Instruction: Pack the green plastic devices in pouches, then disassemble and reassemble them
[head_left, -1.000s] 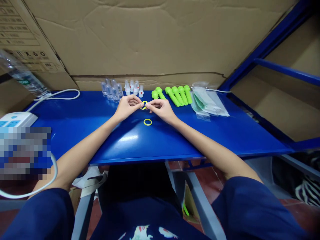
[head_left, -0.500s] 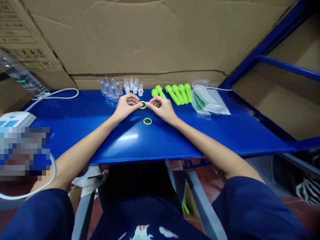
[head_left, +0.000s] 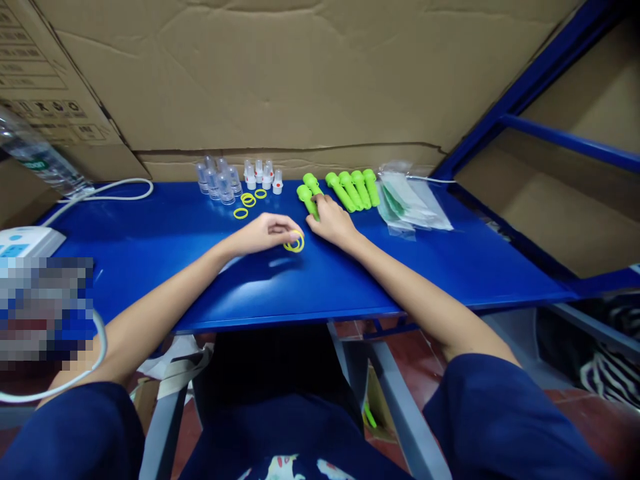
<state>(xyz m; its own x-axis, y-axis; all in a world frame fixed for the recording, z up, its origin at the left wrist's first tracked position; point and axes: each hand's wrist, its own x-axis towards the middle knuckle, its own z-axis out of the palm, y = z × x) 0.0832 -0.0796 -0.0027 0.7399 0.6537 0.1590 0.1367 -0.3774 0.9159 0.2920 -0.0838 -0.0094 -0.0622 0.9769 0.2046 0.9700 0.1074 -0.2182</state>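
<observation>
My left hand (head_left: 265,233) is closed, pinching a yellow ring (head_left: 302,241) between thumb and fingertips just above the blue table. A second ring shows partly behind it, seemingly on the tabletop. Off to the right, my right hand (head_left: 331,219) has its fingers curled around a bright green tube with a wide round head (head_left: 306,195), which lies on the table; the fingers hide part of it. Another green tube (head_left: 311,181) lies just beyond. Several loose yellow rings (head_left: 241,213) lie behind my left hand.
Clear plastic caps (head_left: 223,188) and white pieces with clear tips (head_left: 277,183) stand at the back. More green tubes (head_left: 357,192) and plastic-wrapped packets (head_left: 417,203) lie right. A power strip (head_left: 30,241), white cable and bottle (head_left: 43,163) are left. Cardboard (head_left: 270,80) closes the back.
My hands have moved apart. The left came nearer with the yellow ring, uncovering rings behind it; the right let go of the ring and closed on a green tube.
</observation>
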